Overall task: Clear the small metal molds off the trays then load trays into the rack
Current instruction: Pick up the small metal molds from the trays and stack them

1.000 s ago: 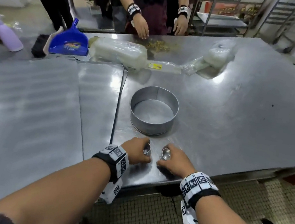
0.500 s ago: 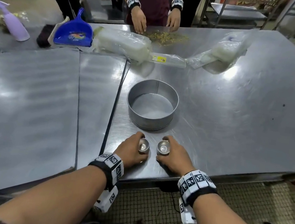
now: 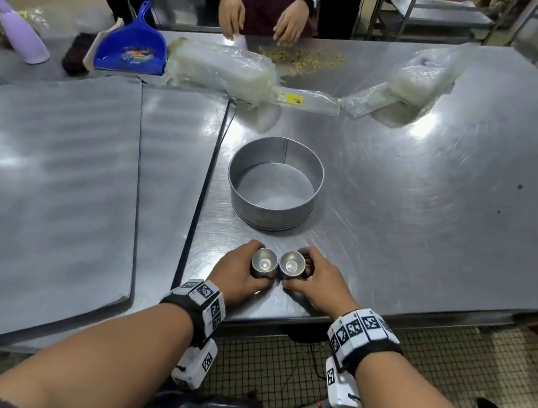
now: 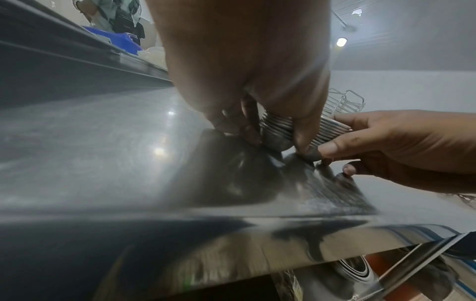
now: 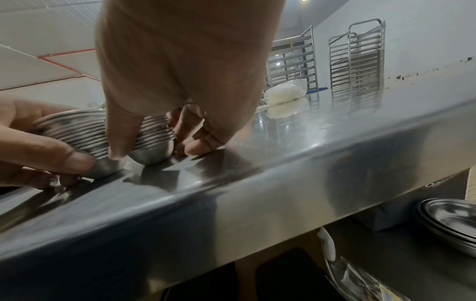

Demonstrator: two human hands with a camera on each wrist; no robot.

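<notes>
Two nested stacks of small round metal molds stand side by side near the front edge of the stainless steel surface (image 3: 417, 197). The left stack of molds (image 3: 263, 263) and the right stack of molds (image 3: 292, 265) touch, or nearly touch, at their rims. In the wrist views each stack shows many thin ribbed rims above a rounded base that rests on the surface.

The left hand (image 3: 239, 275) grips the left stack, with its fingers (image 4: 247, 120) curled round the far side and the thumb on the near side. The right hand (image 3: 320, 285) grips the right stack in the same manner, with its fingers (image 5: 192, 130) wrapped round the far side and the thumb pressed against the near side.

Just beyond the two stacks stands a round, straight-walled metal cake tin (image 3: 275, 184), upright and holding nothing. To the left, two flat grey metal trays (image 3: 57, 174) lie overlapped, the upper one covering most of the lower.

Along the far side of the surface lie a blue plastic dustpan (image 3: 130, 46), a purple spray bottle (image 3: 19, 27) on its side and clear plastic bags (image 3: 221, 69) with pale contents. A second person's hands (image 3: 262, 19) rest at the far edge beside scattered yellowish crumbs (image 3: 302, 57). Tall metal tray racks (image 5: 356, 61) stand in the background.
</notes>
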